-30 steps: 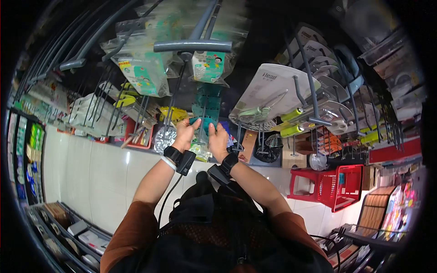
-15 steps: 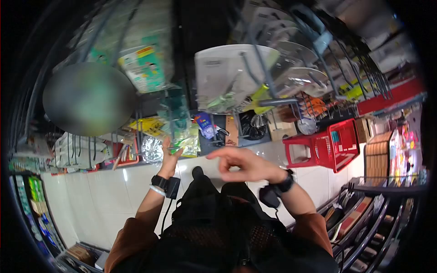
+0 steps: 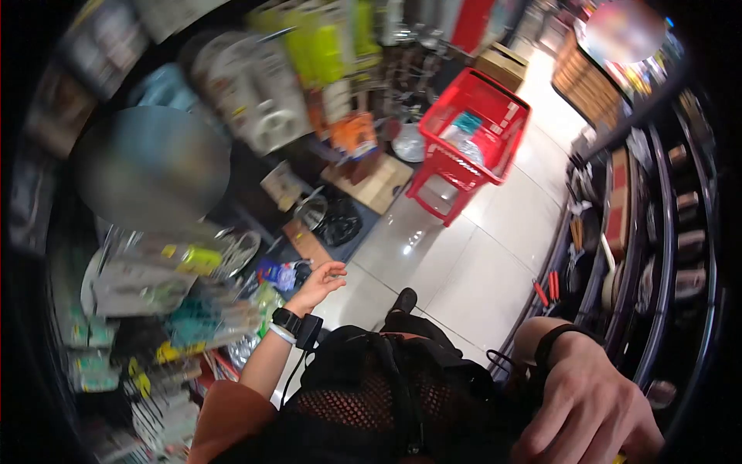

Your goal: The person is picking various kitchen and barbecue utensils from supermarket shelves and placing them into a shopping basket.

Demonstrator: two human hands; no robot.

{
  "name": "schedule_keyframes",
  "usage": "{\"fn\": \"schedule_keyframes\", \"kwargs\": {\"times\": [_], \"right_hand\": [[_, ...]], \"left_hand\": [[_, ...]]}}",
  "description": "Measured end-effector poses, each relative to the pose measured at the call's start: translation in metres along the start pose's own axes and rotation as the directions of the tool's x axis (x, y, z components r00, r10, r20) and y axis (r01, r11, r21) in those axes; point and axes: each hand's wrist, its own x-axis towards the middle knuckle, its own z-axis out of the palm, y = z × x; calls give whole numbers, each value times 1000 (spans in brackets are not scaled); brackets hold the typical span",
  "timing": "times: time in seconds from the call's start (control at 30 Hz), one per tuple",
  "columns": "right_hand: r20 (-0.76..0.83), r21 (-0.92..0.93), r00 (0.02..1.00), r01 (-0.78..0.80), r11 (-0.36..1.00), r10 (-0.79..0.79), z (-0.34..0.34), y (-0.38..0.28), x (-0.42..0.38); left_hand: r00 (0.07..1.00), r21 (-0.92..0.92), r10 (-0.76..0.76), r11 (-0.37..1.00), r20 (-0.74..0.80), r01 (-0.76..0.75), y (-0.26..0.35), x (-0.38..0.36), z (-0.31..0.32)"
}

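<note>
My left hand (image 3: 318, 288) is held out over the floor beside the left display, its fingers loosely bent and apart with nothing in them. Packaged goods, among them a blue-and-white packet (image 3: 278, 274), lie just beyond it. Close to the camera at the lower right is my right hand (image 3: 591, 402), back of the hand up and fingers curled downward. Its fingertips run past the frame's edge; a speck of yellow shows beneath them, and what they hold, if anything, is hidden.
A red shopping basket (image 3: 506, 127) with a few packages sits on a red stand (image 3: 444, 193) in the aisle. Racks of hanging goods line the left. Dark shelves (image 3: 657, 232) of kitchen tools run along the right. A cardboard box (image 3: 501, 66) stands beyond the basket.
The view has turned right, bringing the basket to upper centre. My right hand has moved from in front of my body to the lower right, near the camera. My left hand stays empty.
</note>
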Motion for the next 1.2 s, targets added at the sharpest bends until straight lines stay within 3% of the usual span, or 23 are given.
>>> {"fn": "schedule_keyframes", "kwargs": {"times": [0.03,0.13,0.2,0.3,0.43,0.5,0.6,0.67,0.73,0.77,0.8,0.87,0.9,0.97,1.07,1.1,1.2], "right_hand": [[-121,-77,990,57,995,-66,-6,-11,-11],[-257,-251,956,74,965,-140,-35,-53,-36],[-317,-234,935,84,969,-157,-59,-73,-42],[-131,-288,983,-158,945,125,-95,-116,-62],[-262,-310,960,-185,932,104,-131,-127,-92],[-433,-482,900,-279,830,52,-146,-131,-107],[-571,-531,810,-485,694,129,-178,-135,-125],[-510,-475,788,-592,651,345,-216,-146,-137],[-606,-477,739,-634,609,295,-247,-136,-151],[-662,-434,694,-664,608,285,-263,-131,-158],[-715,-383,641,-694,610,280,-279,-126,-165],[-811,-234,515,-719,654,276,-306,-118,-185],[-844,-157,444,-741,653,300,-321,-115,-191],[-871,7,322,-746,665,370,-355,-108,-205],[-917,208,145,-621,756,371,-399,-85,-241],[-928,267,81,-540,798,365,-410,-71,-257],[-837,536,-236,-536,652,494,-461,-24,-282]], "left_hand": [[999,30,-9,1000,45,8,13,24,16],[991,101,19,994,131,-33,41,100,66],[988,122,21,992,152,-40,69,136,104],[984,276,31,958,177,-80,96,191,141],[963,367,73,915,261,-169,138,263,178],[964,431,97,880,247,-199,155,307,189],[984,482,66,865,167,-140,159,393,199],[984,623,125,763,124,-176,150,462,201],[997,763,60,642,50,-77,140,524,202],[998,857,67,514,9,-42,146,539,207],[993,865,-105,491,-59,103,153,557,211],[943,855,-269,425,-196,298,152,579,218],[936,846,-293,431,-197,313,147,588,222],[861,849,-349,248,-370,466,135,603,224],[803,801,-444,260,-397,539,92,632,205],[775,799,-418,165,-474,579,96,629,214],[793,812,-347,131,-500,569,76,631,202]]}}
